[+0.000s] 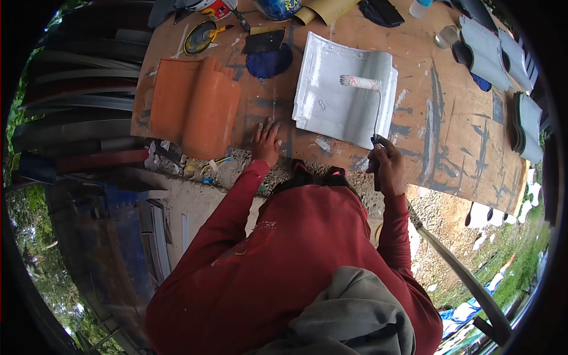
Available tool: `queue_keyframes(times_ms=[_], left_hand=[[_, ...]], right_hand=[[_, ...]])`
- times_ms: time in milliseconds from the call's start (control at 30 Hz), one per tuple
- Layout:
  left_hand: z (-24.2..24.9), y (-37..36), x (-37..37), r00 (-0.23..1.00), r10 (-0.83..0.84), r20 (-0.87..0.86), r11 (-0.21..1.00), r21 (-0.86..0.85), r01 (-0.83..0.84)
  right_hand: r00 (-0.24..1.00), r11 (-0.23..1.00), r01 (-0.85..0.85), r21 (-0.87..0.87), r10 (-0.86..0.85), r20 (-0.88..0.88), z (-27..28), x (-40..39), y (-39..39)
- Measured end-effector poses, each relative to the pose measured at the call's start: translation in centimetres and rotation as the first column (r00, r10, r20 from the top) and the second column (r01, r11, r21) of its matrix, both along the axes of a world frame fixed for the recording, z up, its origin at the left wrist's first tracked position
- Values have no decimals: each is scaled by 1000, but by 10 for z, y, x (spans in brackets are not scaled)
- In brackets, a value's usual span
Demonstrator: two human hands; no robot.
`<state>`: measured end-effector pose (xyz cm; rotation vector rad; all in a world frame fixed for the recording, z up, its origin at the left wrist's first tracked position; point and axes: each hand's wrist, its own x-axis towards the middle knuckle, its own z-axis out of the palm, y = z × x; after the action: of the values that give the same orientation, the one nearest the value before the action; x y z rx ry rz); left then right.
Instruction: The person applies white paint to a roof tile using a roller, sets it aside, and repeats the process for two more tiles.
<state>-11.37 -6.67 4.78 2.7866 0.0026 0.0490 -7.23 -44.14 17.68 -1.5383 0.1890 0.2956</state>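
Observation:
In my right hand (pixel 388 165) is the handle of a paint roller (pixel 364 83). Its small, paint-smeared sleeve rests on a roof tile (pixel 322 71) coated in pale grey-white, wetter-looking along the left side. My left hand (pixel 267 141) lies with fingers spread on the near edge of the wooden table (pixel 408 136). Left of that hand lies a bare orange roof tile (pixel 192 109), with no paint visible on it. Between the two tiles, farther back, a round dark blue lid-like piece (pixel 269 61) lies partly under a dark flat piece (pixel 264 41).
Paint cans (pixel 279 8) stand at the back, near a paint-stained lid (pixel 200 38) and a brush (pixel 241 21). A glass jar (pixel 447 36) is at the back right. Grey tiles (pixel 526 124) stack along the right edge. Long dark tile stacks (pixel 77 94) fill the left.

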Motion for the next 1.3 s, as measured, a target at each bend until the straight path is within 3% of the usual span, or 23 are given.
queue_keyframes(times_ms=[67,167,267,467,733,800,900,1033,1067,1133,1200,1300], left_hand=[[-1,-4,-14,999,26,31,998,51,-28],[-10,-9,-20,997,16,78,990,139,-27],[-14,-11,-21,995,18,100,982,183,-37],[-13,-9,-18,999,-1,38,979,206,-7],[-11,-13,-22,995,93,17,978,185,-95],[-4,-15,-20,994,108,-8,981,163,-106],[3,-15,-22,991,126,-33,982,143,-120],[-1,-6,-18,994,99,43,995,24,-101],[-4,-4,-17,994,106,32,994,6,-106],[-11,-2,-18,989,102,107,995,-20,-100],[-13,-5,-22,989,139,54,990,29,-141],[-16,-15,-24,981,162,108,983,69,-170]], right_hand=[[989,968,81,237,-49,-139,17,9,13],[997,964,64,257,-51,-57,31,40,47],[996,895,-30,445,65,-62,22,92,86],[988,911,-134,389,151,-13,-5,157,158],[909,908,-234,347,331,-252,-1,16,102],[857,858,-204,472,389,-337,7,1,80],[908,874,-231,429,352,-228,29,-6,51],[913,908,-368,-202,394,106,39,25,-17],[888,852,-339,-399,430,165,42,35,-35],[874,659,-353,-664,486,18,78,50,-56],[836,469,-367,-803,545,-63,90,64,-71],[797,356,-385,-851,593,-112,73,89,-74]])
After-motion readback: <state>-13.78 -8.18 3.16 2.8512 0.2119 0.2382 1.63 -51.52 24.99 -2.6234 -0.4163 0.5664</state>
